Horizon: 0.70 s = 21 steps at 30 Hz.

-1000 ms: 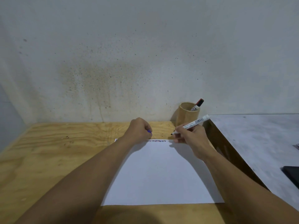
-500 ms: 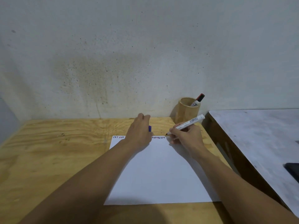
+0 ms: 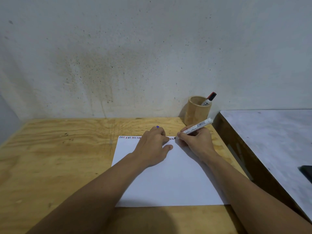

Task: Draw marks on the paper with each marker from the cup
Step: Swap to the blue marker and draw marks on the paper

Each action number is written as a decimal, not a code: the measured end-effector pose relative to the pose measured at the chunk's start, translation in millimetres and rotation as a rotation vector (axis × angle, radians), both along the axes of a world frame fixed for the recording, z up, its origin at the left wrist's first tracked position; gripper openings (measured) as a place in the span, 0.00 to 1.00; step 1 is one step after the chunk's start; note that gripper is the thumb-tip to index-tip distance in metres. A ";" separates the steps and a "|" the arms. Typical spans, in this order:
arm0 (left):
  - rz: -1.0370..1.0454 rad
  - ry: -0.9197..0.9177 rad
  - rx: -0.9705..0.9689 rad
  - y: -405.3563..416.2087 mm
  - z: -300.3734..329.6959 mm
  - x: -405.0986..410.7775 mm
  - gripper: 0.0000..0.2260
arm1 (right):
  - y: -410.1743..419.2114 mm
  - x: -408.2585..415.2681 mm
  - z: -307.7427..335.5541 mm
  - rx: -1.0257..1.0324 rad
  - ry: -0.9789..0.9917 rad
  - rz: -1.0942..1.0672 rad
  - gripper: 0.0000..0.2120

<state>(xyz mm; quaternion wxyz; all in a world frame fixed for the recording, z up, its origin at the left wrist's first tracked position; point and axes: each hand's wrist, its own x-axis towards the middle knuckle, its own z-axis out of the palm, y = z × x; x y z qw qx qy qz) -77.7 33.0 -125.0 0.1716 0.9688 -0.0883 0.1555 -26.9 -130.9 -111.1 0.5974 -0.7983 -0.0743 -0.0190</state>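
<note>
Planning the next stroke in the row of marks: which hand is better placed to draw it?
Right. The right hand grips the white uncapped marker, tip at the white paper sheet's top edge. The left hand rests on the sheet, holding a blue cap.

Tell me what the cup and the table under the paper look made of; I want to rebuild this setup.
The cup looks like bamboo or turned wood: matte tan wall, thick rim, faint grain. The table looks like unfinished plywood: broad swirling grain, knots, dull surface. Neither can be confirmed by sight.
</note>
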 end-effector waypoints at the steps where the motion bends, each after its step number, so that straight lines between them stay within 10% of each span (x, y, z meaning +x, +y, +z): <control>1: -0.005 0.000 0.002 0.1 0.9 0.3 0.13 | 0.1 0.3 -0.2 -0.004 0.002 -0.002 0.03; 21: 0.113 -0.142 -0.258 1.6 5.0 0.0 0.09 | -1.3 1.4 -1.7 0.117 0.008 -0.026 0.05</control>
